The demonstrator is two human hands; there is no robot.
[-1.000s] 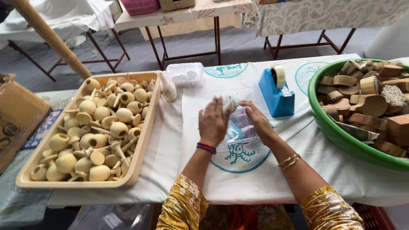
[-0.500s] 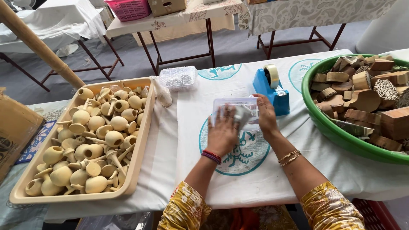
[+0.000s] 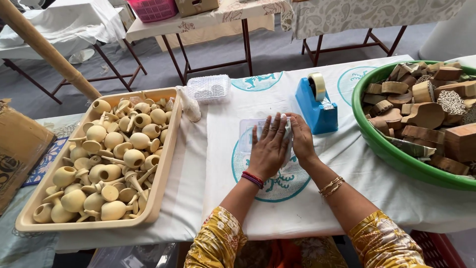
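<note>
Clear plastic box [image 3: 246, 135] flat on white printed tablecloth [image 3: 218, 164], left of blue tape dispenser [image 3: 316, 105]. Left hand [image 3: 268, 149] pressed palm-down on lid, fingers [image 3: 271, 130] spread flat, not curled. Right hand [image 3: 300, 140] against box's right edge, fingers bent around it, touching left hand. Most of box hidden beneath fingers; only left end exposed. Beige tray [image 3: 163, 164] of wooden pieces further left.

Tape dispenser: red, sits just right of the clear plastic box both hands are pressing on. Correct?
Not quite. The head view shows the tape dispenser is blue, not red. It does sit just right of the clear plastic box, with the left hand and right hand on it.
</note>
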